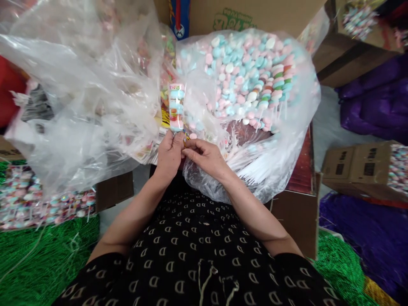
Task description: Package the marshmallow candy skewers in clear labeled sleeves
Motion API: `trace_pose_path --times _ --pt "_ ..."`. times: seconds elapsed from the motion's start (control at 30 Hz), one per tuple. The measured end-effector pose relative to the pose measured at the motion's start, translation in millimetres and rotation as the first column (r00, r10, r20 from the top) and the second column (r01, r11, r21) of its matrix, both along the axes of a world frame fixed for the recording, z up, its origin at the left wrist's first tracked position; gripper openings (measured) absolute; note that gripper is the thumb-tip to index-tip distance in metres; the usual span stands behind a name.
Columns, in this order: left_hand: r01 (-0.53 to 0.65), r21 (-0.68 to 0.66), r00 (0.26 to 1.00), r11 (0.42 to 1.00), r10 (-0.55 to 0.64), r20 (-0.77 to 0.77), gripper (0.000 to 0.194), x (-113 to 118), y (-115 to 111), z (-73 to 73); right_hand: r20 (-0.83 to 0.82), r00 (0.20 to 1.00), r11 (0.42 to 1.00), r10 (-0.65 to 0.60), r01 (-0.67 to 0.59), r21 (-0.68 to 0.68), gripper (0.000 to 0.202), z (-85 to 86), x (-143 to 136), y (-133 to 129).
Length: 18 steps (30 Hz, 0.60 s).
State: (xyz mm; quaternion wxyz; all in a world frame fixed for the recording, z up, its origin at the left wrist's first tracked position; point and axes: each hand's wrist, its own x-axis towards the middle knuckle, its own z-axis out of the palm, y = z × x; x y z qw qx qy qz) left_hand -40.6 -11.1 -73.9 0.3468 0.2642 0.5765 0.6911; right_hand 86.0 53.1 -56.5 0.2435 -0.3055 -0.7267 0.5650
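My left hand [170, 155] is closed around the bottom of a clear-wrapped candy stick [176, 108]. Its stacked blue, pink and orange pieces stand upright above my fingers. Beside it, my right hand [205, 155] pinches at the gathered lower end of the wrapper, where a thin gold and blue strip [186, 137], like a twist tie, shows between the hands. My fingertips hide most of that strip. Just right of my hands lies a big clear plastic bag [306, 85] full of pink, blue and white candy sticks [236, 63], with white stick ends [261, 168] toward me.
Crumpled clear plastic sheeting [95, 85] covers the left side. A large cardboard box [274, 17] stands behind the bag. Green mesh sacks [47, 255] and a candy-filled box [41, 199] lie lower left. At right are purple sacks [372, 102] and another carton [357, 170].
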Motion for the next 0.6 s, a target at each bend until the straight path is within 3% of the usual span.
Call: trace_pose_path --times 0.13,0.4,0.5,0.6 --pt "0.051 0.005 0.999 0.999 -0.051 0.000 0.030 4.5 -0.5 2.1 0.034 0.996 0.996 -0.084 0.084 0.014 0.012 -0.2 0.8 -3.3" --pt "0.076 0.060 0.981 0.995 -0.086 0.174 0.030 6.1 4.8 9.0 -0.056 0.960 0.961 -0.274 0.272 -0.044 0.014 -6.6 13.7 -2.9" --pt "0.133 0.024 0.963 0.991 -0.135 0.235 0.031 9.2 6.2 11.0 -0.089 0.934 0.938 -0.347 0.343 -0.054 0.017 -0.4 19.6 -3.4" --pt "0.195 -0.043 0.941 0.980 -0.175 0.289 0.028 14.6 6.7 10.6 -0.112 0.939 0.946 -0.324 0.322 -0.033 0.019 5.4 21.6 -3.9"
